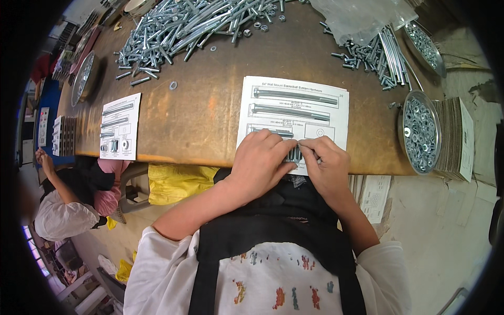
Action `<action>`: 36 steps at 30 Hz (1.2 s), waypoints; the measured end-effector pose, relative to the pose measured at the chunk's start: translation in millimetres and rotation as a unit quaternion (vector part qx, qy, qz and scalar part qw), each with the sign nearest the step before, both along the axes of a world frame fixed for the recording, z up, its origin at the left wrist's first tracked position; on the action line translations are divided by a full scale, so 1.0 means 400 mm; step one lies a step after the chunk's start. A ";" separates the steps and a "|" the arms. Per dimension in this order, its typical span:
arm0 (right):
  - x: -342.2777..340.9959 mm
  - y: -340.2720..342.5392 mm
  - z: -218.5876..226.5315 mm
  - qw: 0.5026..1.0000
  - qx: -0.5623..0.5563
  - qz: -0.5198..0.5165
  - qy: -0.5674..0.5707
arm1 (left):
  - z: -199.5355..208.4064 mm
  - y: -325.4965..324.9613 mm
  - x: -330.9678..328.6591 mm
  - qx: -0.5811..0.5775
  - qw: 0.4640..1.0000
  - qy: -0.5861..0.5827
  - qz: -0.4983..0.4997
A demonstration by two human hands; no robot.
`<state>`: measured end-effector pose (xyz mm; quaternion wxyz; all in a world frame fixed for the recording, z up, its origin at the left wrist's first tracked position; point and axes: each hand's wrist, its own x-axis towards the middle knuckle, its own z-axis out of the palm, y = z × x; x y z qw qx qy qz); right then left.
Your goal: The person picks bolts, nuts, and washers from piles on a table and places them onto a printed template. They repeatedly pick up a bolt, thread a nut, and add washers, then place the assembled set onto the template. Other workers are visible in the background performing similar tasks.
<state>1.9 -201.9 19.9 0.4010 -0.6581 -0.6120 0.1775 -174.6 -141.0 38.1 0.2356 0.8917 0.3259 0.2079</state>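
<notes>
A white hardware card [336, 105] with long bolts shown in framed rows lies at the table's front edge before me. My left hand [265, 160] rests over its lower left part, fingers curved together and thumb bent inward. On the lower right, my right hand [328, 164] has its thumb and forefinger pinched together. Short upright metal pieces [294, 154], looking like bolts, show in the gap between both hands. Whatever is in my fingertips is too small or hidden to make out.
A large heap of bolts [173, 31] covers the far table; more bolts [373, 58] lie under clear plastic [362, 18]. A bowl of washers [421, 131] stands by stacked cards [457, 136] at right. Another card [121, 126] is at left, near a seated person [68, 210].
</notes>
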 end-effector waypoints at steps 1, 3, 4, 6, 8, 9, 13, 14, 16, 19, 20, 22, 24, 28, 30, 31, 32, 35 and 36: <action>-0.005 -0.001 -0.002 1.000 0.003 -0.008 0.002 | -0.003 0.003 -0.002 -0.002 1.000 0.001 -0.001; -0.016 -0.003 -0.010 1.000 0.015 -0.013 -0.005 | -0.007 0.007 -0.008 -0.005 1.000 0.002 -0.004; -0.020 -0.003 -0.014 1.000 0.021 -0.016 -0.009 | -0.007 0.007 -0.010 -0.007 1.000 0.001 -0.006; -0.019 -0.005 -0.019 0.999 0.036 -0.006 -0.023 | -0.007 0.006 -0.013 -0.010 1.000 -0.002 -0.009; -0.020 -0.007 -0.025 0.998 0.051 -0.002 -0.033 | -0.008 0.007 -0.013 -0.002 1.000 0.002 -0.009; -0.014 -0.004 -0.025 0.997 0.060 -0.007 -0.041 | -0.008 0.013 -0.001 0.006 1.000 -0.002 -0.014; -0.005 -0.012 -0.039 0.990 0.072 -0.004 -0.123 | -0.017 0.021 0.003 0.003 0.999 0.002 -0.038; -0.005 -0.016 -0.047 0.988 0.082 -0.011 -0.132 | -0.016 0.022 0.001 0.014 0.999 0.005 -0.044; -0.005 -0.015 -0.033 0.991 0.052 0.007 -0.122 | -0.023 0.024 -0.006 0.020 0.999 -0.001 -0.038; 0.013 0.002 -0.025 0.992 0.092 -0.001 -0.087 | -0.013 0.027 0.020 0.017 0.999 0.013 -0.034; 0.028 0.010 -0.027 0.991 0.102 -0.003 -0.087 | -0.010 0.034 0.032 0.017 0.999 0.019 -0.028; 0.028 0.002 -0.034 0.988 0.080 -0.002 -0.129 | -0.013 0.033 0.033 0.045 0.998 0.028 -0.042; 0.014 -0.019 -0.014 0.996 0.077 -0.020 -0.035 | -0.002 0.031 0.019 0.052 0.996 0.022 -0.064; 0.078 -0.025 -0.006 0.994 0.031 -0.082 0.060 | 0.026 0.024 -0.008 0.055 0.998 0.018 -0.039; 0.147 -0.028 -0.027 0.981 0.019 -0.148 0.127 | 0.025 0.022 -0.017 0.040 0.999 -0.019 -0.022; 0.193 -0.032 -0.011 0.975 -0.004 -0.182 0.129 | 0.026 0.025 -0.024 0.030 0.999 -0.025 -0.017; 0.244 -0.038 0.012 0.967 -0.026 -0.218 0.129 | 0.028 0.031 -0.027 0.021 0.999 -0.032 -0.015; 0.398 -0.052 0.065 0.952 0.051 -0.300 -0.020 | 0.024 0.052 -0.045 -0.012 0.998 -0.066 0.018; 0.448 -0.047 0.085 0.945 0.054 -0.315 -0.074 | 0.016 0.058 -0.053 -0.009 0.996 -0.085 0.037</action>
